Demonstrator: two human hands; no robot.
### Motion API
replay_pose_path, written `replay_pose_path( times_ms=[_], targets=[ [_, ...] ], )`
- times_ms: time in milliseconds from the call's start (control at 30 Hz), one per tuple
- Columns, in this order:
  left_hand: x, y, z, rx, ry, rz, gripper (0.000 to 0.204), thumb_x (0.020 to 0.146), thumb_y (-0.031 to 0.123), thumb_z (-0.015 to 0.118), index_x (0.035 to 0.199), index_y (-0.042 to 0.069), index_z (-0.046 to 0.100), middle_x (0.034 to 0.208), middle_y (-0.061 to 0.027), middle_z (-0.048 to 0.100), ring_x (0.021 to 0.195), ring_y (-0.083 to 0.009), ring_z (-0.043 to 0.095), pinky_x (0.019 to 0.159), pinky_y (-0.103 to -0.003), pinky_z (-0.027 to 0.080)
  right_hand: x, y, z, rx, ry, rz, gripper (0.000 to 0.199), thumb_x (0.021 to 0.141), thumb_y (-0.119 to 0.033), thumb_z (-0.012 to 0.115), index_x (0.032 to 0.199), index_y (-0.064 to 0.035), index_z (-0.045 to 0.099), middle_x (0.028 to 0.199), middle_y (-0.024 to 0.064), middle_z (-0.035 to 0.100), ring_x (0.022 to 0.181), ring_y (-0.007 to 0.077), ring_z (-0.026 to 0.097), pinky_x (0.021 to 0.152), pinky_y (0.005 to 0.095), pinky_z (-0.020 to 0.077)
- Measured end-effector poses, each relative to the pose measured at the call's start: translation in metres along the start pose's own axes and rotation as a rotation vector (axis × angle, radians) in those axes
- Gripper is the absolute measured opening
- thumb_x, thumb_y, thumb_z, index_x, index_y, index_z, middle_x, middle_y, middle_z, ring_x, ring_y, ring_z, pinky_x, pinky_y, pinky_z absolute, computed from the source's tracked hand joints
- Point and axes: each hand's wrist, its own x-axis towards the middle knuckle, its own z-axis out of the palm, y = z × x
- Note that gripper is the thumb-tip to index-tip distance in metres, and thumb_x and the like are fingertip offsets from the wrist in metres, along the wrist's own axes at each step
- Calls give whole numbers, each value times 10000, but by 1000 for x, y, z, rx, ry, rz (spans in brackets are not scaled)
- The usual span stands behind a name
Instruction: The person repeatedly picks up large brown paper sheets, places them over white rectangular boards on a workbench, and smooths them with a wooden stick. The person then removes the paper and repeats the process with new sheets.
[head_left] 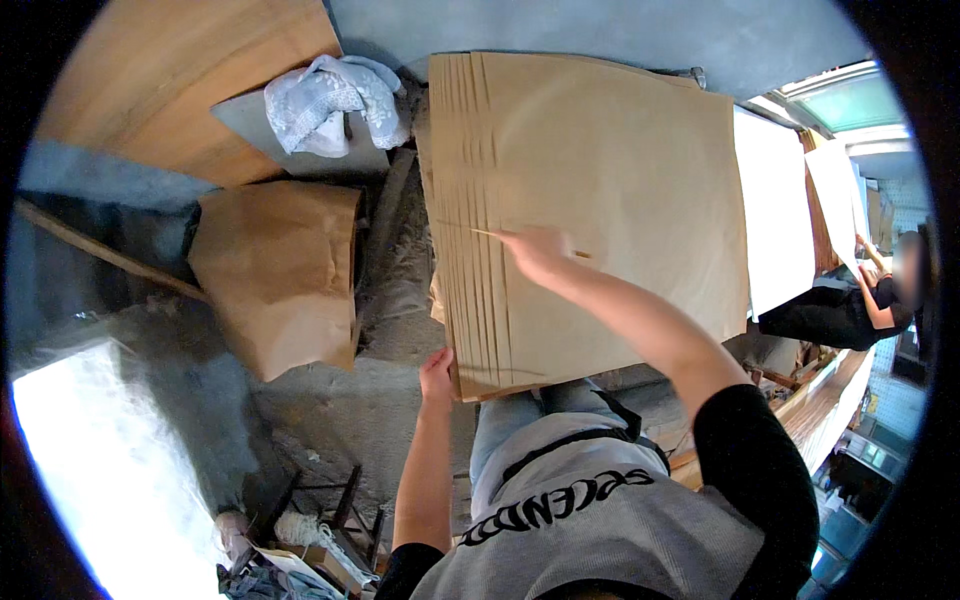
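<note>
A large stack of brown paper sheets (620, 190) lies in front of me, its left edges fanned into several narrow overlapping steps. My right hand (540, 250) is closed round a thin wooden stick (482, 232) over the sheets. The stick's slender end points left across the stepped edges, and its other end shows behind the hand. At the stack's near left corner, my left hand (436, 375) is closed on the paper edge. Its fingertips are partly hidden there.
Folded brown paper (280, 270) lies to the left, below a patterned white cloth (335, 105) and a wooden board (190, 80). White sheets (775, 210) adjoin the stack on the right. Farther right, another person (880, 300) handles a white sheet. A dark metal stool frame (345, 500) stands at lower left.
</note>
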Motion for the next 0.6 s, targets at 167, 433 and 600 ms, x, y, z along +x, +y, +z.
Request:
replay_pose_path(
  times_ms=[167,433,600],
  targets=[
    [-9,6,2,139,7,52,191,831,140,570,920,-26,601,847,-23,600,769,-113,543,683,-236,422,33,-18,30,136,21,-23,396,843,-133,439,1188,-319,494,668,91,561,565,230,566,474,400,429],
    [2,-8,1,43,0,61,192,828,147,575,912,-24,598,851,-23,599,773,-105,533,701,-236,422,-20,63,43,21,-21,47,361,837,-111,431,1101,-313,571,654,112,547,598,260,575,533,394,455],
    [11,-16,-3,44,11,91,198,837,157,565,906,-26,598,833,-17,593,753,-99,523,684,-235,414,18,-14,12,72,90,-38,363,837,-112,435,1103,-320,568,698,100,568,632,248,582,545,375,464]
  ],
)
